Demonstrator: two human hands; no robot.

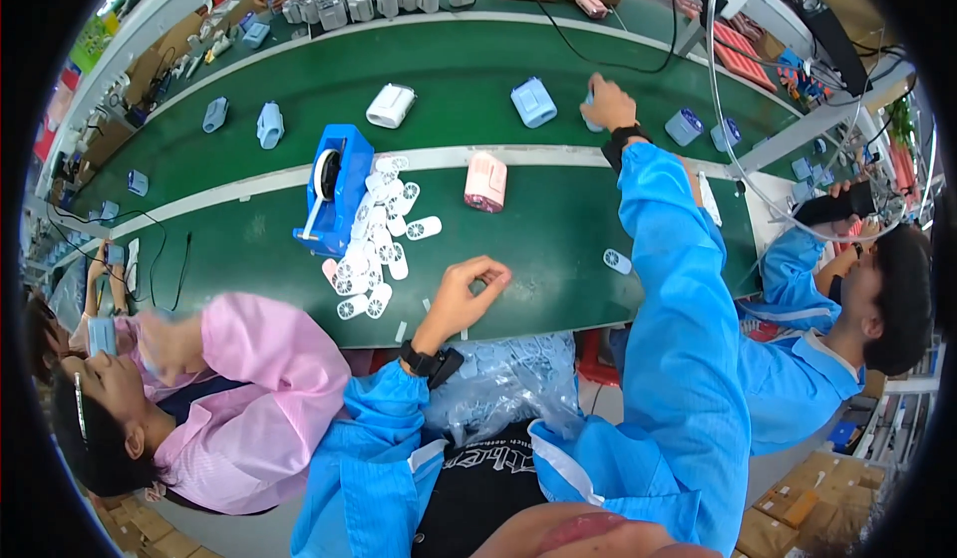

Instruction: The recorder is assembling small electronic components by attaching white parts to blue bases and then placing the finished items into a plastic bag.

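- Blue jacket, worn by the person, fills the foreground.
- At left, a co-worker's pink sleeve.
- Blue tape dispenser on the green bench, white labels heaped just beside it.
- Left hand half-curled above the bench's near edge; whether it pinches anything, I cannot tell.
- Pink device standing beyond that hand.
- Right hand outstretched, grasping a partly hidden pale blue device on the farther green surface.
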